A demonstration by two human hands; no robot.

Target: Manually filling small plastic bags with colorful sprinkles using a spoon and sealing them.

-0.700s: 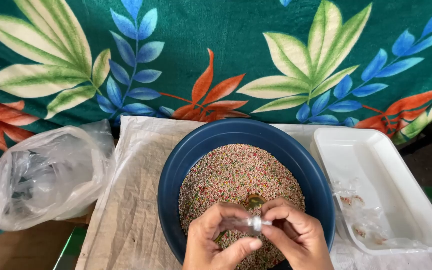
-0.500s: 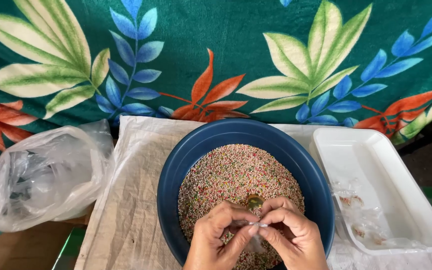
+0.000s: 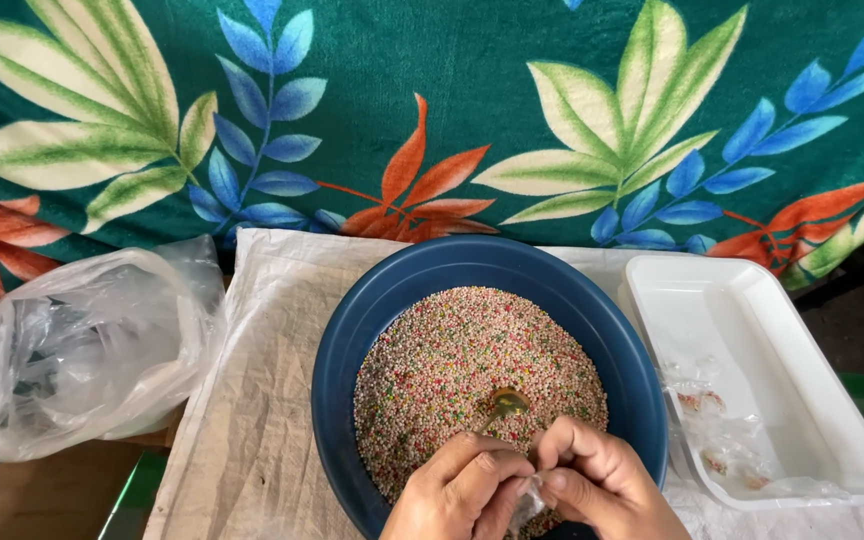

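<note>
A dark blue bowl (image 3: 352, 330) holds a heap of tiny multicoloured beads (image 3: 462, 350). A small gold spoon (image 3: 503, 404) lies with its bowl on the beads, its handle running toward my left hand (image 3: 457, 490). My left hand and my right hand (image 3: 602, 485) meet over the near rim of the bowl. Both pinch a small clear plastic bag (image 3: 527, 503) between their fingers; the bag is mostly hidden by the fingers.
A white rectangular tray (image 3: 832, 400) at the right holds a few small clear packets (image 3: 712, 440). A crumpled clear plastic bag (image 3: 82, 350) sits at the left. A pale woven cloth (image 3: 252, 400) covers the surface, with a green leaf-patterned fabric (image 3: 452, 100) behind.
Both hands have moved down toward the bottom edge. The gold spoon now shows resting on the beads above the fingers.
</note>
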